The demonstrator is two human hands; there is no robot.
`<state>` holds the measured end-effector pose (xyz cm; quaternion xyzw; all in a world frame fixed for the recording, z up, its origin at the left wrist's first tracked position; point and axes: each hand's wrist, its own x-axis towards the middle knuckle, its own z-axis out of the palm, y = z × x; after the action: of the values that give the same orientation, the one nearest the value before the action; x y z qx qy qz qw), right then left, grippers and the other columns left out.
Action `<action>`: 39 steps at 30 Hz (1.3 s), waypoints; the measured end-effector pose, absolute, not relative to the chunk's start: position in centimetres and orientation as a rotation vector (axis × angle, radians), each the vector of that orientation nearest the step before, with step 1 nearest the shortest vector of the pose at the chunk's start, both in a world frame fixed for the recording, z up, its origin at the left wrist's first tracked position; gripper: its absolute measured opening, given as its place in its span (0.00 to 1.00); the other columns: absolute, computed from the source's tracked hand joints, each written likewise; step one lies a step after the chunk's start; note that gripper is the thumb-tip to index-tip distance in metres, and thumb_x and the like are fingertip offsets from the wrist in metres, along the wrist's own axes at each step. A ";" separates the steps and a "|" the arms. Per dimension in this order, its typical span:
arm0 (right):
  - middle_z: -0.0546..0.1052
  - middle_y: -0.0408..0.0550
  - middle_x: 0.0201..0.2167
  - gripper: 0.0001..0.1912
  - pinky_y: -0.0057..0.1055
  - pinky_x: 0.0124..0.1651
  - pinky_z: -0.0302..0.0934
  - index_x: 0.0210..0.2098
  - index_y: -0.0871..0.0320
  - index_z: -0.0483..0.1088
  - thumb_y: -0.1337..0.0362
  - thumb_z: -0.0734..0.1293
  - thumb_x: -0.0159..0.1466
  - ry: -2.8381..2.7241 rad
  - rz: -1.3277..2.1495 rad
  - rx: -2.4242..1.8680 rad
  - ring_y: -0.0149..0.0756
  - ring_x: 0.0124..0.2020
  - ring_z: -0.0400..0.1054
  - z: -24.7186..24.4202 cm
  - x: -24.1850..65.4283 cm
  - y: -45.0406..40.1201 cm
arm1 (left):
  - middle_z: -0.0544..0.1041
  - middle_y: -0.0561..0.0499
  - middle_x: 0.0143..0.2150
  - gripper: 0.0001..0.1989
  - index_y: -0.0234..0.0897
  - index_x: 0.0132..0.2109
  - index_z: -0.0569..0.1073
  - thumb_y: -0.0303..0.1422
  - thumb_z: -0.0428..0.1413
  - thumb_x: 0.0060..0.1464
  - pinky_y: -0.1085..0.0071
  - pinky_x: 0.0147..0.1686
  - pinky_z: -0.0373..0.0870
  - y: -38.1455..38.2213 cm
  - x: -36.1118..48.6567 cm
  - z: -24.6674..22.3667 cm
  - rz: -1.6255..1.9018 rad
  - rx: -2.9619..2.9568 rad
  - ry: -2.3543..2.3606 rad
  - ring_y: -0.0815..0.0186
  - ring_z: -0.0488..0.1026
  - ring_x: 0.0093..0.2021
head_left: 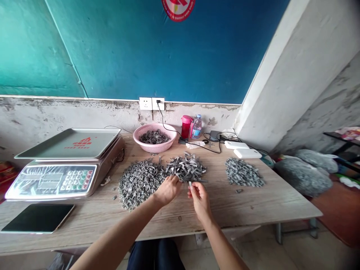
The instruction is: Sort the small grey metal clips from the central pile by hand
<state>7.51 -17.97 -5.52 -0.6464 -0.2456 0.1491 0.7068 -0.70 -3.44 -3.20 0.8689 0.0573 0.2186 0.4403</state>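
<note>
My left hand [168, 190] is closed at the near edge of a heap of grey strips [186, 167]; what its fingers hold is hidden. To its left lies a large pile of small grey pieces [140, 182]. My right hand [199, 195] pinches a small pale grey piece [190, 184] between thumb and forefinger, just in front of the strips. The two hands are close together but apart. Farther right is a smaller pile of grey pieces [243, 172].
A scale [67, 161] and a dark tablet [38, 218] occupy the left. Behind the piles are a pink basket [155, 147] of dark strips, a red bottle [186, 127], a water bottle [197, 126], cables and white power banks [246, 153]. The wall rises behind.
</note>
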 end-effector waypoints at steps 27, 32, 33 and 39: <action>0.69 0.44 0.28 0.05 0.27 0.33 0.56 0.29 0.58 0.68 0.66 0.63 0.61 -1.411 0.426 -1.735 0.33 0.31 0.62 3.1 3.8 -16.4 | 0.74 0.50 0.24 0.16 0.29 0.29 0.72 0.33 0.69 0.35 0.78 0.24 0.68 -6.4 -7.9 -1.3 0.375 0.664 0.381 0.73 0.71 0.22; 0.70 0.43 0.28 0.03 0.26 0.32 0.56 0.29 0.58 0.72 0.66 0.66 0.58 -1.378 0.574 -1.722 0.32 0.29 0.62 4.2 3.8 -15.2 | 0.76 0.48 0.26 0.14 0.29 0.32 0.73 0.28 0.68 0.37 0.76 0.29 0.73 -5.6 -8.9 -1.5 0.288 0.550 0.324 0.70 0.75 0.26; 0.70 0.43 0.27 0.04 0.26 0.31 0.56 0.29 0.58 0.72 0.65 0.66 0.58 -1.352 0.592 -1.712 0.31 0.29 0.62 4.2 3.8 -14.9 | 0.76 0.48 0.27 0.15 0.29 0.32 0.73 0.26 0.69 0.36 0.75 0.31 0.73 -5.6 -8.9 -1.5 0.294 0.513 0.319 0.69 0.75 0.28; 0.66 0.40 0.22 0.14 0.24 0.24 0.53 0.33 0.60 0.70 0.54 0.69 0.57 -0.888 0.703 -1.532 0.26 0.21 0.57 4.0 2.4 -14.8 | 0.78 0.49 0.31 0.15 0.31 0.32 0.74 0.24 0.69 0.33 0.77 0.33 0.73 -5.1 -8.6 -1.3 0.417 0.342 0.282 0.72 0.75 0.29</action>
<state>2.40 -14.79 4.05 -0.6554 -0.3800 0.3006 0.5794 -8.56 -5.13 -1.27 0.1683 0.1386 0.2051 0.9541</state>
